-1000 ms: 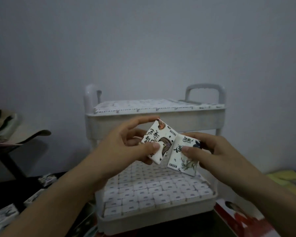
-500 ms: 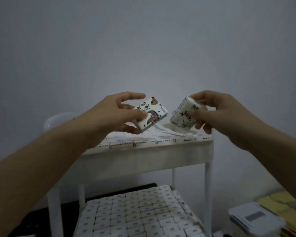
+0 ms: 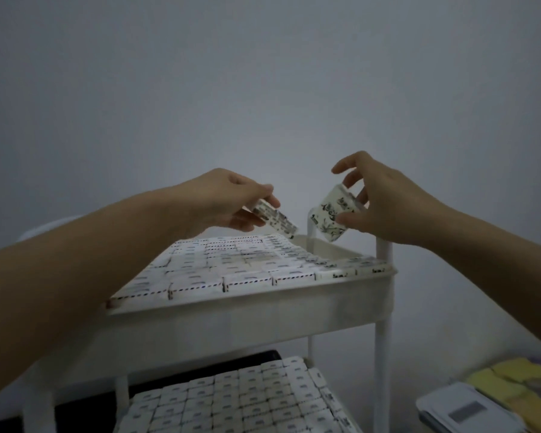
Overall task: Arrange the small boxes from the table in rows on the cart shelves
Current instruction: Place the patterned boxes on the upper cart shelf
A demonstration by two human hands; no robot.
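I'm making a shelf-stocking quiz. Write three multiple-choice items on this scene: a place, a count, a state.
1. Where is the bare gap on the white plastic cart's top shelf? A near left corner; B middle; C far right corner.
2. How many small printed white boxes are hand-held? A two; B one; C four.
3. The box in the right hand is: A lying flat; B held tilted in air; C crushed.
Key: C, bare tray shows there; A, left hand and right hand pinch one each; B, it hangs clear of the shelf.

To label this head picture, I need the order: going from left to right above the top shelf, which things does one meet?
left hand → left box → right box → right hand
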